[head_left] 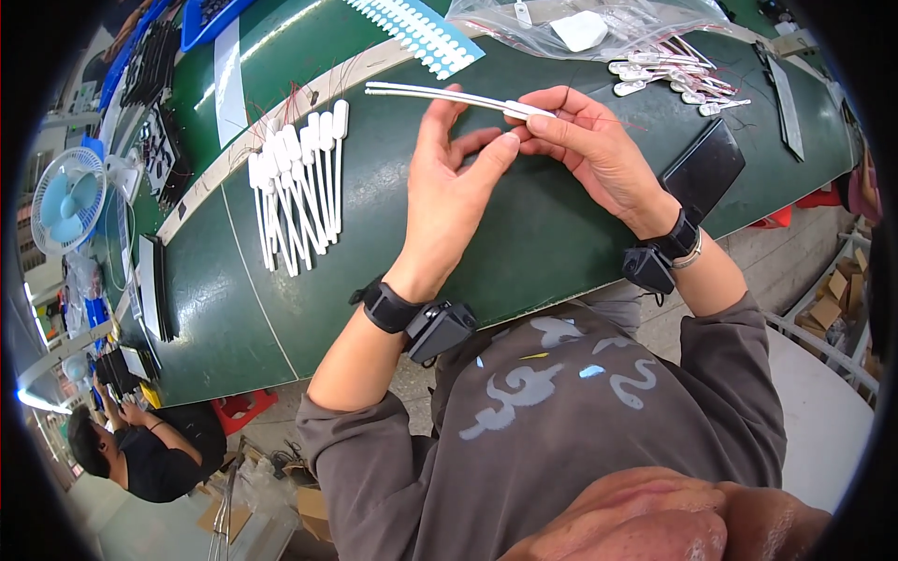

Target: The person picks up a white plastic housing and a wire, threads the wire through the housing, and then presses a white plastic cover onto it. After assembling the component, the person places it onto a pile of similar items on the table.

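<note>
My right hand [594,154] pinches the wider end of a thin white paddle-headed strip [435,93] between thumb and fingers. Its long stem points left and looks doubled at the tip. Beside it my left hand [454,182] has its fingers apart; the index finger reaches up to the stem and the thumb tip is close to my right fingertips. Whether the left fingers touch the stem is hard to tell. Left of my hands, several similar white strips [304,159] lie in a fanned pile, heads away from me, with thin dark and red wires.
A green table [374,309] carries a blue sheet of white stickers [421,33], a clear plastic bag [589,33], small clear-headed wired pieces [669,75] and a black phone-like slab [703,168]. At far left are a fan [67,201] and a seated person [154,449].
</note>
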Motion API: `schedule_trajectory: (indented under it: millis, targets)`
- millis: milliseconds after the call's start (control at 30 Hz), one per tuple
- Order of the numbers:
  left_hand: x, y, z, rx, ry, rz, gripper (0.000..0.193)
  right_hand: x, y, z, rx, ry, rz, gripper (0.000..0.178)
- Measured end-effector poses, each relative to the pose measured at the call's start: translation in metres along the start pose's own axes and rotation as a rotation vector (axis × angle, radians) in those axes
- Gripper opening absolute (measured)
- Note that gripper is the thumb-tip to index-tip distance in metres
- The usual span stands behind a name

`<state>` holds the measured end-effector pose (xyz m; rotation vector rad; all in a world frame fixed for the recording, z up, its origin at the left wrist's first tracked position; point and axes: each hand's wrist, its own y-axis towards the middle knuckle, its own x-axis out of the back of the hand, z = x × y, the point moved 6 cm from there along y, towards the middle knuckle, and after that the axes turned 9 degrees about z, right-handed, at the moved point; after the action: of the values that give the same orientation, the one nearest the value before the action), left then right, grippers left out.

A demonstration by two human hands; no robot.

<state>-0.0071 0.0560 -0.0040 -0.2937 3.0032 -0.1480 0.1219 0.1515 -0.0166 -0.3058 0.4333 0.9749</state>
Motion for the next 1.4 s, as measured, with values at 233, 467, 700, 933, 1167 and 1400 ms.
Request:
schedule_trajectory:
  millis: [233, 467, 700, 933, 1167, 1400]
  targets:
    - [0.046, -0.002, -0.026, -0.258, -0.659, -0.303, 0.058, 0.003, 0.001, 0.005, 0.014, 0.096, 0.029, 0.028]
    - [0.006, 0.004, 0.004, 0.153, -0.288, 0.040, 0.038, -0.006, 0.001, 0.002, -0.001, 0.120, 0.021, 0.027]
    - [0.007, 0.007, 0.004, -0.031, -0.070, -0.047, 0.032, -0.012, -0.004, 0.006, 0.025, -0.280, 0.049, 0.025]
    - [0.005, 0.007, 0.005, -0.030, -0.044, -0.016, 0.027, -0.012, -0.003, -0.001, -0.017, -0.343, 0.111, 0.025]
    - [0.005, 0.006, 0.005, 0.007, -0.082, -0.016, 0.024, -0.014, -0.003, -0.001, -0.044, -0.308, 0.118, 0.023]
    - [0.005, 0.006, 0.003, -0.001, -0.071, -0.025, 0.023, -0.013, -0.003, -0.004, -0.038, -0.296, 0.121, 0.021]
